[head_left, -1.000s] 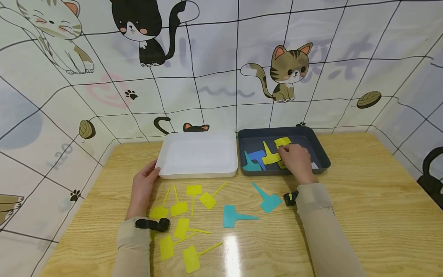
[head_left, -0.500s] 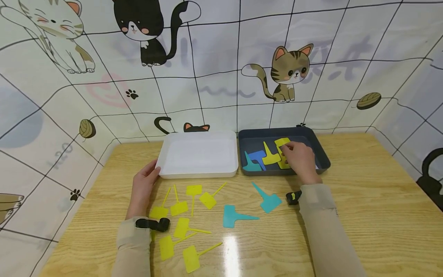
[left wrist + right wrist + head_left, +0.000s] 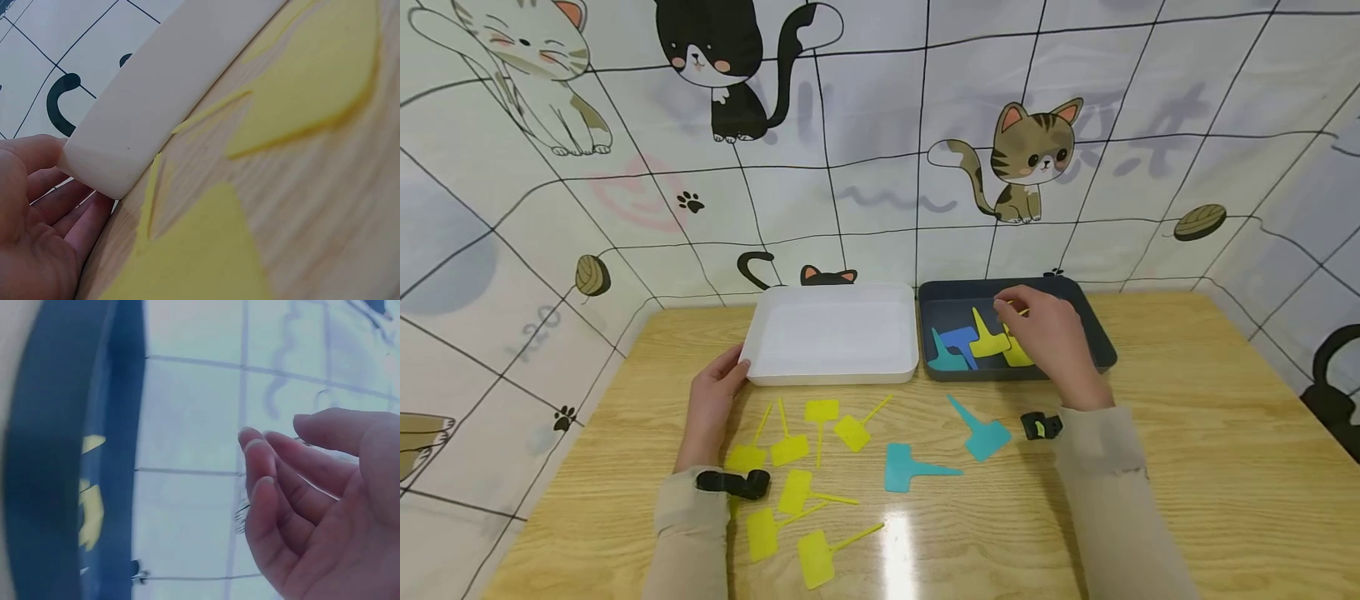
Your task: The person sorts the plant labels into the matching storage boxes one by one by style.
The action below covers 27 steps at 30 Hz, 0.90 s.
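My left hand (image 3: 713,396) holds the left front corner of a white tray (image 3: 831,377), thumb on one side and fingers behind its end wall. In the left wrist view that white tray (image 3: 150,100) rests on the table. Above a dark grey tray (image 3: 1093,333), my right hand (image 3: 1048,333) hovers with loosely bent fingers; the right wrist view shows nothing between its thumb and fingertips. Inside the dark tray lie T-shaped plant labels: a teal label (image 3: 949,360), a blue label (image 3: 958,337), a yellow label (image 3: 988,343) and another yellow label (image 3: 1017,357) partly under my hand.
Several yellow plant labels (image 3: 816,558) lie scattered on the wooden table (image 3: 1210,467), left of the middle. Two turquoise labels, one pointing right (image 3: 898,468) and one pointing up-left (image 3: 987,439), lie before the dark tray. A cat-printed cloth (image 3: 880,192) hangs directly behind both trays.
My right hand has come up off the yellow labels in the dark tray, and its fingers have loosened. The left hand stays at the white tray's corner; the view shifts slightly.
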Each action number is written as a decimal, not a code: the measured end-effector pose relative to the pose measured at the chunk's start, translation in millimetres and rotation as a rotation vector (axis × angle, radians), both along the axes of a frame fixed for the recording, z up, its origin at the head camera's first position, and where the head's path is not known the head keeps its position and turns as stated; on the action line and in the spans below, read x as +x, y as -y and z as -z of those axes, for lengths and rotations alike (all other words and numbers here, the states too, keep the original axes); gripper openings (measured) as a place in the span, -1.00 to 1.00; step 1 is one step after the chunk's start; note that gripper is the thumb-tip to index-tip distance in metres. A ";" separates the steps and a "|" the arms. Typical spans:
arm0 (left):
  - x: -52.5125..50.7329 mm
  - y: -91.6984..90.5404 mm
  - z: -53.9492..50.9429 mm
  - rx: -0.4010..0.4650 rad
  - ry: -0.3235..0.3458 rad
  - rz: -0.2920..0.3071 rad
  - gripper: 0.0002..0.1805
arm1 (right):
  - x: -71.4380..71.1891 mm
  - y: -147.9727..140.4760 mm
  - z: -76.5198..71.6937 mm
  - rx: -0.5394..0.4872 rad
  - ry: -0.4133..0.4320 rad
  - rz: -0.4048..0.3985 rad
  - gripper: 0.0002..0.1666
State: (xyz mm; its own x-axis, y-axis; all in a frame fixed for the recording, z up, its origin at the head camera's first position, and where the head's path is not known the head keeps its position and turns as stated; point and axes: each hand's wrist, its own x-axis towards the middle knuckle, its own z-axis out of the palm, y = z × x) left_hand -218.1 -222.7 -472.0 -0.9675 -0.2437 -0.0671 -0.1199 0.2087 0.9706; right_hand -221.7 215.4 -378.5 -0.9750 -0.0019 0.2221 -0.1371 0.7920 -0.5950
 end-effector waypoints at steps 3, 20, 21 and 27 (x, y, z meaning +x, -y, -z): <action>-0.2 -2.0 0.4 0.015 0.000 0.005 -0.47 | 18.1 11.3 -21.6 0.061 -0.026 -0.037 -0.56; -2.4 -2.3 -0.4 0.015 0.010 0.017 -0.46 | 61.3 12.9 -29.2 0.247 0.109 -0.129 -0.70; -2.6 -2.4 -0.4 0.017 0.007 0.019 -0.46 | 61.7 11.4 -27.4 0.252 0.131 -0.135 -0.70; -2.0 0.5 1.1 0.015 0.001 0.016 -0.46 | 57.1 8.7 -12.8 0.296 0.296 -0.252 -0.64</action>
State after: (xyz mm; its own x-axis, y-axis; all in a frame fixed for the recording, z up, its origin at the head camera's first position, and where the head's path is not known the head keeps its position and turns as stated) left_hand -220.1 -223.2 -473.1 -0.9713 -0.2266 -0.0720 -0.1178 0.1957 0.9736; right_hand -164.6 206.7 -365.6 -0.9573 -0.2672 -0.1102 -0.2054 0.8971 -0.3912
